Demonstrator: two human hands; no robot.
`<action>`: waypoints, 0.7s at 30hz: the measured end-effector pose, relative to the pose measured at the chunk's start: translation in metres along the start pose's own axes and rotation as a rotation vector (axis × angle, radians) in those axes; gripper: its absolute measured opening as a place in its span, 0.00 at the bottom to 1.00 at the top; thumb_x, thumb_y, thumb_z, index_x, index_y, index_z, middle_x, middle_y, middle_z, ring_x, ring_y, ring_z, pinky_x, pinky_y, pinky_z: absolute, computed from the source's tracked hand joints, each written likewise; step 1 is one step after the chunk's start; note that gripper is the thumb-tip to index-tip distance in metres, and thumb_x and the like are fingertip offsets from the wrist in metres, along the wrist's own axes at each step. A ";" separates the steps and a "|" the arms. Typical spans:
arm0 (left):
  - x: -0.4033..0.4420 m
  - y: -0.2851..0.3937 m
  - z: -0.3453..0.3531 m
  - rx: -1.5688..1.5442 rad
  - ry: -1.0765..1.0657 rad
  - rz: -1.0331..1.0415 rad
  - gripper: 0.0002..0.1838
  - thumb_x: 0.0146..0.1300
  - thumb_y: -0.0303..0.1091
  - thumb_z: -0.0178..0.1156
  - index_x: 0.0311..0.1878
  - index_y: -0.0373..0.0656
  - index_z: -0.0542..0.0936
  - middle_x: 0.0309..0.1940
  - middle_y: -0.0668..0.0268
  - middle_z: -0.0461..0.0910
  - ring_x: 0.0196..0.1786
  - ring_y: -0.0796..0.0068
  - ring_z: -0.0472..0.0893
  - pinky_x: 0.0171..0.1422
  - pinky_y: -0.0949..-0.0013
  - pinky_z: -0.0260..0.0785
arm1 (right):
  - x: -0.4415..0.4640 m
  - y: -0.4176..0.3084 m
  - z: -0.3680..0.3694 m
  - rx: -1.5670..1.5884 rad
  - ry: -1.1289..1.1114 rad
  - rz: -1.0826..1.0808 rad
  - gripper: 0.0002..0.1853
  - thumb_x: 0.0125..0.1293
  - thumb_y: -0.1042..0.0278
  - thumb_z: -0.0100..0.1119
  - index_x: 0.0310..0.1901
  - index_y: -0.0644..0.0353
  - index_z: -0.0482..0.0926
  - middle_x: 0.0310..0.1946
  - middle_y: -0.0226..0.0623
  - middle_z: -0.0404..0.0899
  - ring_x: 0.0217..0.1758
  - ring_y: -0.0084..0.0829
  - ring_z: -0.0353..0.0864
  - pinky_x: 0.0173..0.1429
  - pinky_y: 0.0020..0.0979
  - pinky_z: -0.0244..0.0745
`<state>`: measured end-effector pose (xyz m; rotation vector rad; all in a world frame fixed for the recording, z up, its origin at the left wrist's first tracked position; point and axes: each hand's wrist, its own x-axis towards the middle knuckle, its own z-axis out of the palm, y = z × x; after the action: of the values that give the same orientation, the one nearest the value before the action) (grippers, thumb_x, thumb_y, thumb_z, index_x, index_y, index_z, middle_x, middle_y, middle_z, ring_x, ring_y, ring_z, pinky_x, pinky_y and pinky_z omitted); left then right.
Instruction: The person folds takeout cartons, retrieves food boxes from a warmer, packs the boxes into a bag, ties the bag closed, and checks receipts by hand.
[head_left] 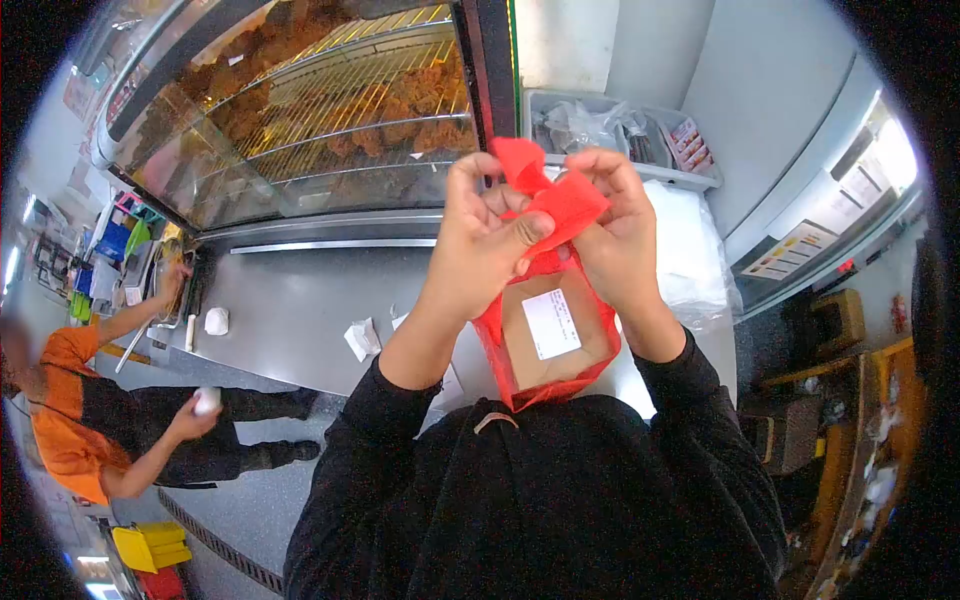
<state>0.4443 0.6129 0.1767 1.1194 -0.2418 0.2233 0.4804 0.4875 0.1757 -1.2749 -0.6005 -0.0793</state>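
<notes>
A red plastic bag stands on the steel counter in front of me, around a brown cardboard box with a white printed label on top. My left hand is closed on one side of the bag's gathered handles, thumb pressed against the red plastic. From the other side my right hand pinches the handles too. Between my hands the red plastic is bunched and twisted above the box. Whether it is knotted I cannot tell.
A glass warming cabinet with fried food on racks stands behind the steel counter. A grey tray of packets sits beyond my hands, near white bags. White paper bundles lie leftward. A co-worker in orange stands at left.
</notes>
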 end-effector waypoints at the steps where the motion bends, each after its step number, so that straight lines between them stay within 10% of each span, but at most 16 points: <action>1: 0.001 0.006 0.000 0.014 -0.009 -0.063 0.15 0.52 0.26 0.61 0.41 0.42 0.68 0.31 0.67 0.74 0.18 0.88 0.66 0.17 0.85 0.57 | 0.002 -0.001 -0.003 -0.042 -0.071 -0.043 0.18 0.54 0.82 0.52 0.48 0.62 0.68 0.39 0.32 0.72 0.35 0.20 0.73 0.38 0.19 0.69; 8: 0.005 0.007 -0.003 0.150 -0.003 -0.097 0.13 0.55 0.28 0.59 0.30 0.44 0.63 0.20 0.74 0.68 0.18 0.87 0.67 0.16 0.84 0.56 | 0.002 0.000 -0.009 0.034 -0.225 -0.040 0.13 0.56 0.81 0.53 0.45 0.65 0.74 0.35 0.35 0.74 0.34 0.23 0.75 0.39 0.20 0.72; 16: -0.004 0.008 -0.021 1.112 -0.311 0.697 0.11 0.46 0.18 0.58 0.31 0.41 0.68 0.29 0.64 0.69 0.39 0.65 0.72 0.35 0.70 0.69 | 0.013 0.001 -0.006 -0.036 -0.085 0.308 0.03 0.59 0.75 0.54 0.32 0.66 0.74 0.17 0.30 0.74 0.17 0.17 0.70 0.19 0.18 0.64; 21: -0.002 -0.004 -0.024 1.115 -0.191 0.730 0.10 0.49 0.21 0.57 0.33 0.41 0.67 0.28 0.61 0.69 0.33 0.65 0.71 0.39 0.70 0.66 | 0.019 -0.001 -0.024 -0.319 -0.581 0.219 0.06 0.59 0.72 0.51 0.33 0.67 0.71 0.20 0.26 0.71 0.24 0.17 0.68 0.31 0.20 0.65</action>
<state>0.4454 0.6326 0.1630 2.1270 -0.7497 0.9831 0.5055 0.4700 0.1819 -1.6797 -0.9646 0.4057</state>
